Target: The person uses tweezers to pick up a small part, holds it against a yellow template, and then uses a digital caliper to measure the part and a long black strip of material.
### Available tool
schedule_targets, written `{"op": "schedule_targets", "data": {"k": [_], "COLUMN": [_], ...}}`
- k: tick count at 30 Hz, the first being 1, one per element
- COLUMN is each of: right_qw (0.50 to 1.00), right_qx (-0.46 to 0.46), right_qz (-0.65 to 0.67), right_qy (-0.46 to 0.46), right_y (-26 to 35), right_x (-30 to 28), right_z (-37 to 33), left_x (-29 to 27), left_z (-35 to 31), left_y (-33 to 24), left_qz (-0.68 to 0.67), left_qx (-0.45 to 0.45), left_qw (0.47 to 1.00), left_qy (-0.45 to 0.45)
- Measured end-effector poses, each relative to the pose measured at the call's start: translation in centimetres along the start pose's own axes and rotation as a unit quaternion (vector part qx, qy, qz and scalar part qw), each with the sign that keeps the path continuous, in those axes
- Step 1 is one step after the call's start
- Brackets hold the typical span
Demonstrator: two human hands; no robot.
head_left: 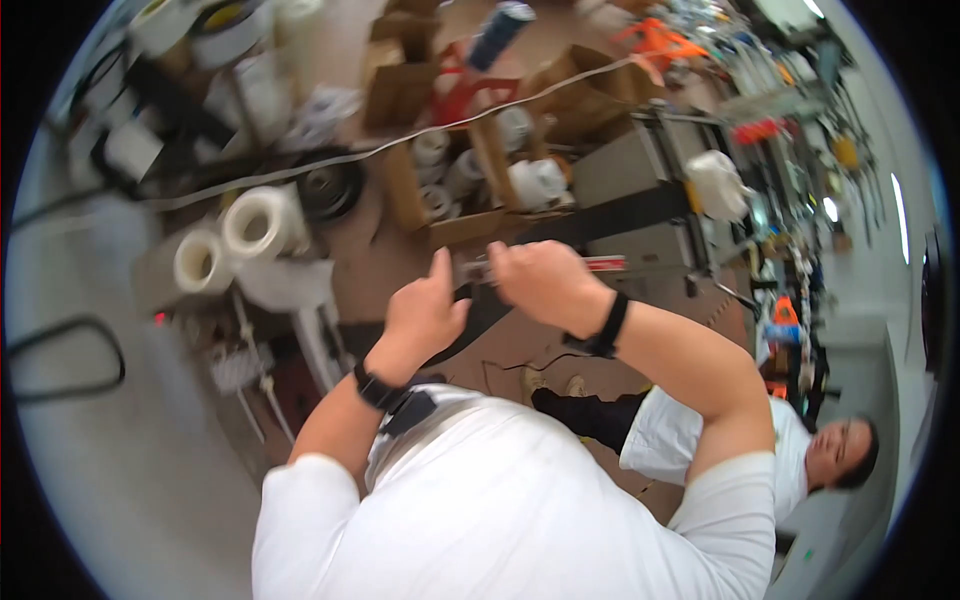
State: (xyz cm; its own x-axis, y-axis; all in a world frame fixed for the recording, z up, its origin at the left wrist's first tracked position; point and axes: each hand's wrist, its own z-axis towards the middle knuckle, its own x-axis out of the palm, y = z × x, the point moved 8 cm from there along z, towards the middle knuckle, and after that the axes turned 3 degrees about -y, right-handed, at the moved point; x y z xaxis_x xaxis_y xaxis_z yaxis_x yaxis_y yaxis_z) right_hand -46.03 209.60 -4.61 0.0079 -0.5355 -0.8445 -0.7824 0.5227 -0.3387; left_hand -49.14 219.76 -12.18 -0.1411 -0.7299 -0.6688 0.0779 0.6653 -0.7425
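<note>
My left hand [425, 315] is raised in front of my body, its index finger stretched out and its thumb apart, with nothing in it. Close to its right, my right hand [545, 283] has its fingers curled closed around a slim red-and-white object [606, 264]. One end of that object sticks out past the hand's right side. A small pale end shows between the two hands, and the middle is hidden by the fingers. Blur keeps its exact kind from showing. Dark bands sit on both my wrists.
Beyond my hands, an open cardboard box [460, 228] holds several white rolls. More large rolls [262, 222] stand at the left. A white cable [400, 143] crosses the view. A dark belt-like bar [635, 212] runs toward a metal frame. Another person [790, 450] is at the right.
</note>
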Motion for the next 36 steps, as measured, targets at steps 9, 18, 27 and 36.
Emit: {"op": "schedule_targets", "data": {"k": [9, 18, 27, 36], "right_qw": [0.967, 0.779, 0.592, 0.438], "right_qx": [0.214, 0.403, 0.592, 0.683], "right_qz": [0.101, 0.457, 0.544, 0.584], "right_qy": [-0.096, -0.15, 0.049, 0.03], "right_y": [-4.5, -4.8, 11.4, 23.3], "right_x": [4.2, 13.7, 30.3, 34.2], "right_z": [1.9, -14.7, -35.2, -42.4], "left_x": [3.3, 7.8, 15.6, 24.6], "left_z": [-0.4, -0.7, -1.3, 0.7], "left_y": [5.2, 14.3, 8.1, -7.5], "left_qz": [0.007, 0.075, 0.052, 0.069], "left_qx": [0.014, 0.005, -0.03, 0.109], "left_qw": [1.0, 0.992, 0.954, 0.907], "left_qy": [0.005, 0.105, 0.293, 0.4]}}
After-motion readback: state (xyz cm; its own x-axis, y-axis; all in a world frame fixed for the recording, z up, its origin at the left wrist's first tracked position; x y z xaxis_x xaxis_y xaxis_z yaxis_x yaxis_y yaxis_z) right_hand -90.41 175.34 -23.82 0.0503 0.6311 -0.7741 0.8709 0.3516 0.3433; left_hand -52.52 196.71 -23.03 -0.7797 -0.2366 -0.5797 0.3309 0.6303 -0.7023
